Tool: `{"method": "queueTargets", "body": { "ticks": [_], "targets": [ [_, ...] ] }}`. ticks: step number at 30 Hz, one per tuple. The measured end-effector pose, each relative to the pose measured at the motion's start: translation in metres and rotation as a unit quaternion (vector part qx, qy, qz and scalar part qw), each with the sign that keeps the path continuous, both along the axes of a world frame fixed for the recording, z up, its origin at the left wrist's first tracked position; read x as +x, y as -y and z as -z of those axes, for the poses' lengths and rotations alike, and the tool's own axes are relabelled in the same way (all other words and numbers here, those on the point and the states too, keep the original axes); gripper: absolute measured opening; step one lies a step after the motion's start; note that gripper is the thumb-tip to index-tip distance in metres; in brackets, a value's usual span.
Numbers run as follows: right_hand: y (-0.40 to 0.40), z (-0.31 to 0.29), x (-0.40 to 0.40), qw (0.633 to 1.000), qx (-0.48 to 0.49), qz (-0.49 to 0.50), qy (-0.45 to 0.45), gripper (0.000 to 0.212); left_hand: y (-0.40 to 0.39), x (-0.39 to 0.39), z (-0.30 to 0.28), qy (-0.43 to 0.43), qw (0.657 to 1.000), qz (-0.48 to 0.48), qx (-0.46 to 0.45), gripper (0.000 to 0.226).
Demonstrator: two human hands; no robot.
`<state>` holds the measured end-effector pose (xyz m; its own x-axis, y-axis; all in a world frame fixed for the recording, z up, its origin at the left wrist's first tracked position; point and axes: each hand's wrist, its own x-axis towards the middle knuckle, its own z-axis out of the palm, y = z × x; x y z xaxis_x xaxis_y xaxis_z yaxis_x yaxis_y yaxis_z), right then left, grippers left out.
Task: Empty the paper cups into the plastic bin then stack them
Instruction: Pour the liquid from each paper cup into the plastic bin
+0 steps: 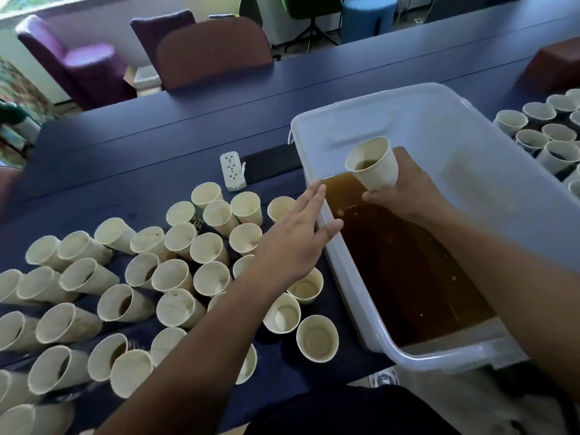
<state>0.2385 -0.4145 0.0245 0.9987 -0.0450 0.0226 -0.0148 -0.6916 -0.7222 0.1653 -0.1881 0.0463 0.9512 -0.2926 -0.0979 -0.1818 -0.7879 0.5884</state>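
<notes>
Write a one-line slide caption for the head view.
Right hand holds a paper cup over the plastic bin of brown liquid; left hand rests on its rim.

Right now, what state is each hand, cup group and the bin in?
right hand: grips held cup, upright over the bin
left hand: open, fingers on bin rim
plastic bin: open, holds brown liquid
left cups: upright, unstacked
right cups: upright
</notes>
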Motion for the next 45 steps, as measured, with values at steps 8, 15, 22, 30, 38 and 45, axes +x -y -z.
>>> {"method": "queueTargets", "body": {
  "ticks": [8, 15, 22, 30, 38, 45],
  "targets": [
    [0.002, 0.008, 0.005, 0.992, -0.115, -0.026, -0.046, 0.068, -0.001, 0.004, -0.001, -0.023, 0.999, 0.009, 0.028, 0.070],
    [0.004, 0.012, 0.008, 0.982, -0.171, -0.045, -0.063, 0.073, -0.001, 0.005, -0.001, -0.031, 0.999, 0.013, 0.031, 0.071],
    [0.010, 0.019, 0.012, 0.971, -0.221, -0.056, -0.071, 0.071, -0.002, 0.005, 0.000, -0.029, 0.999, 0.014, 0.027, 0.071],
    [0.009, 0.021, 0.013, 0.940, -0.337, -0.052, 0.014, 0.060, -0.002, 0.005, 0.000, -0.027, 0.999, 0.012, 0.023, 0.071],
    [0.000, 0.017, 0.010, 0.895, -0.434, -0.024, 0.103, 0.062, -0.002, 0.006, 0.000, -0.032, 0.999, 0.011, 0.021, 0.071],
    [-0.005, 0.017, 0.005, 0.889, -0.446, -0.012, 0.106, 0.060, -0.002, 0.005, 0.000, -0.037, 0.999, 0.012, 0.012, 0.070]
  ]
}}
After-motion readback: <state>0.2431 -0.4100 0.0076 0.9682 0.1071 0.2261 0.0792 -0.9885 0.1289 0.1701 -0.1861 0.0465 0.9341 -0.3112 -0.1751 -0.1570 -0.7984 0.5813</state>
